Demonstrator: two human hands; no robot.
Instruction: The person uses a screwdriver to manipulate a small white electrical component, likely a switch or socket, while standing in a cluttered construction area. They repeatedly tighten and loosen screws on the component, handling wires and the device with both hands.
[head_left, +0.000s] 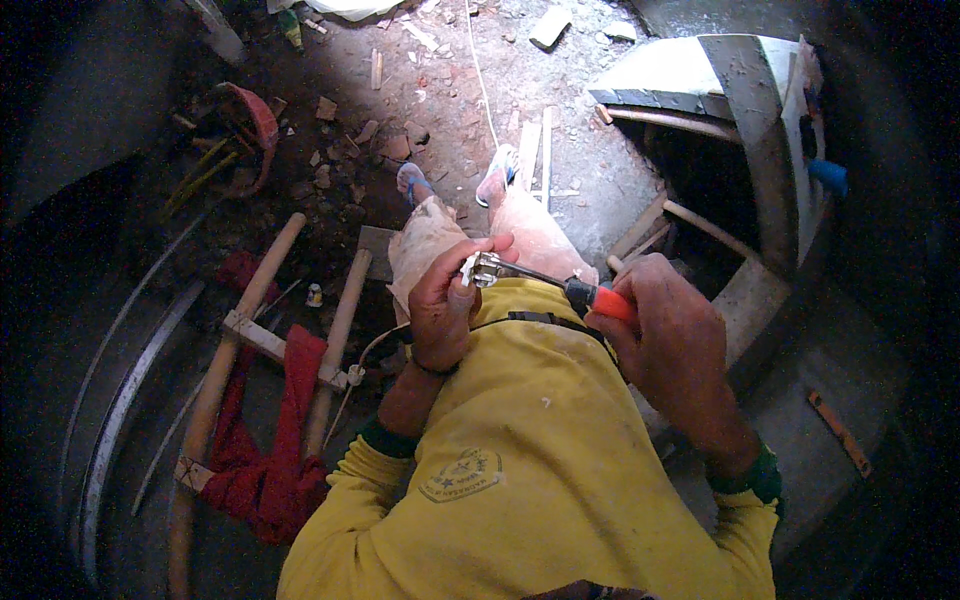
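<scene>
My right hand [672,325] is closed around the red and black handle of a screwdriver [610,303]. Its thin shaft points left, and the tip meets a small white fitting with shiny metal parts [481,269]. That fitting is pinched in my left hand [445,300], between thumb and fingers, in front of my waist. It looks like an electrical part, but its exact kind is too small to make out. A pale cable [358,368] runs beside my left wrist, down toward a wooden ladder; whether it joins the fitting is hidden.
The wooden ladder [268,262] with red cloth [290,440] draped on it lies at left. Beyond it are a reddish basin [262,130] and broken rubble [397,148]. Curved metal strips [128,400] lie far left. A white-topped wooden structure [665,65] stands right, and an orange strip [838,432] lies lower right.
</scene>
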